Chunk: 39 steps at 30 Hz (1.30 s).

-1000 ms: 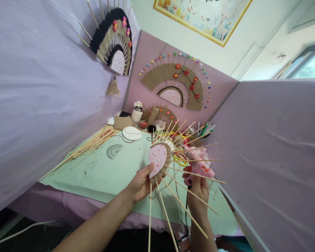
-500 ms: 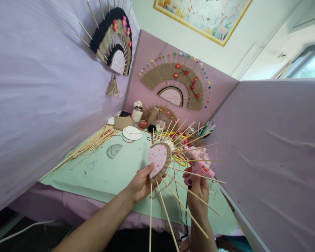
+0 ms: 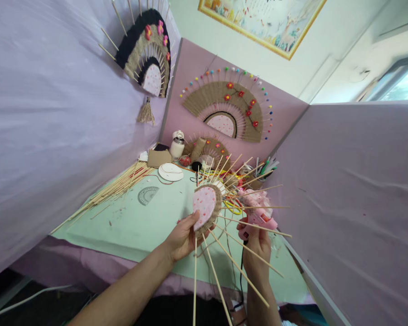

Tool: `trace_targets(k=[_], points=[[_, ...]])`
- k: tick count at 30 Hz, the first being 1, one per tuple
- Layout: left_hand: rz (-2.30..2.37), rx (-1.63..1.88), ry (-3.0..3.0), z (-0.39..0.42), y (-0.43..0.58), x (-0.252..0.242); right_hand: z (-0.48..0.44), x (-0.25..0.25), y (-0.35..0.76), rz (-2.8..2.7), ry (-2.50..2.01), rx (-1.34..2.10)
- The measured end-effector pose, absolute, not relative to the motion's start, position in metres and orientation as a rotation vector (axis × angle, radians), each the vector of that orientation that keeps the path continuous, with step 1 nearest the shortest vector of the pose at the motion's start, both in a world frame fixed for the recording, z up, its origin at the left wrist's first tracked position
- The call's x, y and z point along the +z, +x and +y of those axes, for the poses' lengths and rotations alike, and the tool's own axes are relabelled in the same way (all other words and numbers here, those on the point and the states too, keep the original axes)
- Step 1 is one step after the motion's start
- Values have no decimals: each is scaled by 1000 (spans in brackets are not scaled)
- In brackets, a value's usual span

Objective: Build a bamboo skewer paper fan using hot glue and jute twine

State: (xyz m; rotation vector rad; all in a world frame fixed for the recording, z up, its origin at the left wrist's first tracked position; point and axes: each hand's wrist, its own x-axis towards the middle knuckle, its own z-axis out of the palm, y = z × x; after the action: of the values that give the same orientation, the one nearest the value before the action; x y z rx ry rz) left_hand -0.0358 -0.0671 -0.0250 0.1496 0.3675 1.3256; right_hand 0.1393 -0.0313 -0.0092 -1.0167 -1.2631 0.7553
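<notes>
My left hand (image 3: 185, 235) pinches the lower edge of a half-round fan base (image 3: 204, 206), thumb on its pink dotted face. Twine wraps the curved rim, and thin wooden sticks (image 3: 246, 246) fan out from it upward, right and down. Behind the right-hand sticks, my right hand (image 3: 256, 244) is closed around the handle of a pink glue gun (image 3: 258, 217). A black cord hangs from the gun. The gun's nozzle is hard to make out among the sticks and clutter behind it.
Loose sticks (image 3: 115, 188), a protractor (image 3: 148, 195) and a white disc (image 3: 170, 172) lie on the green tabletop. Yellow-handled scissors (image 3: 234, 207) are behind the sticks. Finished fans hang on the left wall (image 3: 146, 52) and back panel (image 3: 231, 104). A white bottle (image 3: 177, 145) stands behind.
</notes>
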Motion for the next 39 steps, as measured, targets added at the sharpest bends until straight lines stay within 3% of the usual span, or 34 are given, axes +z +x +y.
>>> trace_targets(k=[39], points=[[395,1324,133,-68,-35,-23,-29,-12,143,-1281,-1014,736]])
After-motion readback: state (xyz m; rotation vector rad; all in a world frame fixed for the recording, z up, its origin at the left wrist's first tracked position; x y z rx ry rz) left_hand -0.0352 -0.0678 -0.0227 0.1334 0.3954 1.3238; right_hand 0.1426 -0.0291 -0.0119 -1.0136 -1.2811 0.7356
